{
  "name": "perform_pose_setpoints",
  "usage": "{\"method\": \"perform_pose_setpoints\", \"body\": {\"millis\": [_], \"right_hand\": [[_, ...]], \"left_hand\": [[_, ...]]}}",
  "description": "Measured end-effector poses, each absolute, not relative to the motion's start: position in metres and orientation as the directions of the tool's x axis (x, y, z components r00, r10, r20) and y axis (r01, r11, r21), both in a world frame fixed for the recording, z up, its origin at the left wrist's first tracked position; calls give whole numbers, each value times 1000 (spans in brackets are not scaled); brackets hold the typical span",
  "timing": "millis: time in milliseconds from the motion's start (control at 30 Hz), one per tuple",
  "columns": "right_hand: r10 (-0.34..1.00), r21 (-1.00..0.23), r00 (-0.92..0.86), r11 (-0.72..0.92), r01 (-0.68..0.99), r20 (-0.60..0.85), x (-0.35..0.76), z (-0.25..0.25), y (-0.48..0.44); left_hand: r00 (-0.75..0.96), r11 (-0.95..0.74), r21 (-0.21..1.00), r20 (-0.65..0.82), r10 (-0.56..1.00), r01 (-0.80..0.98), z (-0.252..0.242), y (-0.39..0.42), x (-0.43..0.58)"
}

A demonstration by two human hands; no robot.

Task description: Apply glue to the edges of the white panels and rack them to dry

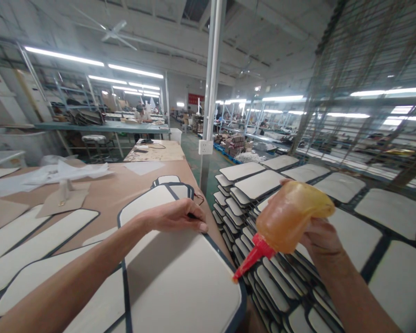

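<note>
My right hand is wrapped round a squeeze bottle of amber liquid, tipped downward. Its red nozzle points at the right edge of a cream panel with a dark blue border, and the tip appears to touch it. My left hand is closed at the same panel's upper right edge, thumb and fingers pinched on the rim; the fingertips are partly hidden. More cream panels with dark borders lie beyond and under this one.
Further bordered panels cover the left of the brown table, with thin white sheets behind. To the right stand racks stacked with cream panels. A metal post with a socket rises past the table's far edge. People sit at distant benches.
</note>
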State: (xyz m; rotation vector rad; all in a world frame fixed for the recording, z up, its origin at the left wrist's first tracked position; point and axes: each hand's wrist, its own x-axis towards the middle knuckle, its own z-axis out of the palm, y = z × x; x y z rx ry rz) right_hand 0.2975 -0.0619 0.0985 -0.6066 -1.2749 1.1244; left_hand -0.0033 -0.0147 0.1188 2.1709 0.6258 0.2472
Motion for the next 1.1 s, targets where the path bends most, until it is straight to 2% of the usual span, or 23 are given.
{"method": "perform_pose_setpoints", "body": {"millis": [133,267,567,967,1100], "right_hand": [[913,-867,-47,366,-338,404,300,93,-65],[903,-851,75,425,-308,424,299,93,-71],[851,-825,267,513,-238,452,306,76,-81],[866,-836,241,492,-243,439,302,63,-81],[887,-852,216,456,-258,409,298,65,-82]], "left_hand": [[821,-541,742,-22,571,396,116,-12,-10],[782,-543,726,10,623,423,115,-12,-15],[600,-392,752,-6,800,530,98,-13,-24],[492,-309,811,30,870,496,65,-4,-38],[469,-240,850,-10,883,469,65,-6,-40]]}}
